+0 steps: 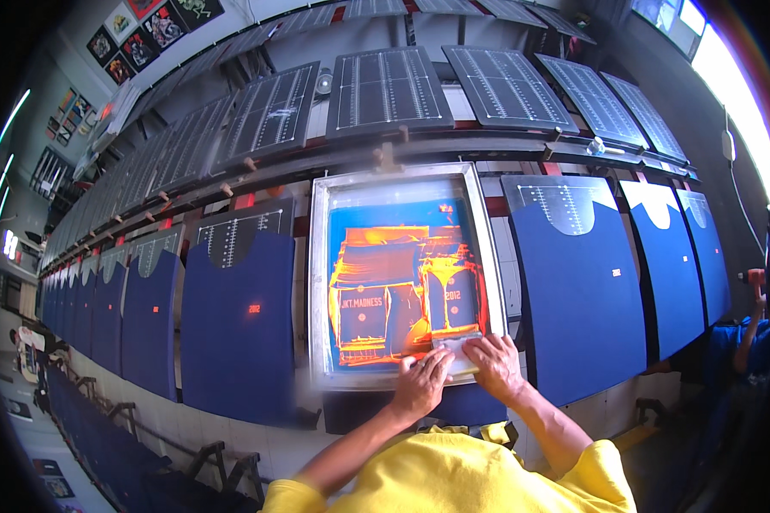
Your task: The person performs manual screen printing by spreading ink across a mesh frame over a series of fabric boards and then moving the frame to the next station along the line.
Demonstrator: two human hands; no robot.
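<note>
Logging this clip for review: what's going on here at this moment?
A person in a yellow shirt is screen printing. Both hands, the left hand and the right hand, press on a squeegee at the near edge of a metal-framed screen smeared with orange ink. The screen lies over a dark blue shirt on a long sloped row of boards, with more blue shirts to either side.

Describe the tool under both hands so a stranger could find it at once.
On the long row of slanted boards dressed in dark blue shirts, find the one metal-framed screen smeared with orange ink. At its near edge, the left hand and right hand press a pale squeegee, the only hand tool there.
</note>
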